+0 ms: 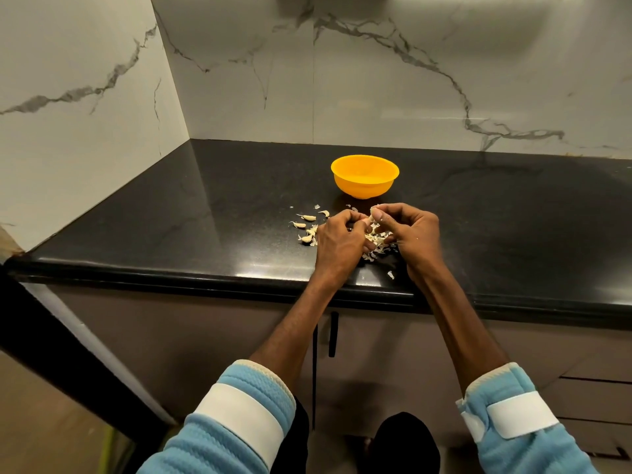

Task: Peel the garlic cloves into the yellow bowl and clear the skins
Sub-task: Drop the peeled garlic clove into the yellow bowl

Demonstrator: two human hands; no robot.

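as 2 hands (pixel 338 239) (pixel 412 234) pinch 1 clove (pixel 375 211), 1 bowl (pixel 364 181) stands near.

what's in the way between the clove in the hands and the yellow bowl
Nothing visible. The left hand and right hand pinch the garlic clove just before the yellow bowl; only counter with a few skin scraps lies between.

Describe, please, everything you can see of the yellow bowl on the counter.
The yellow bowl is round and smooth, plastic by its look, orange-yellow throughout. It stands upright on the black countertop, towards the marbled back wall. Only its far inner wall shows, and no contents are visible. Nothing but the countertop touches it: the left hand and right hand, pinching a garlic clove between them, are on its near side, apart from it.
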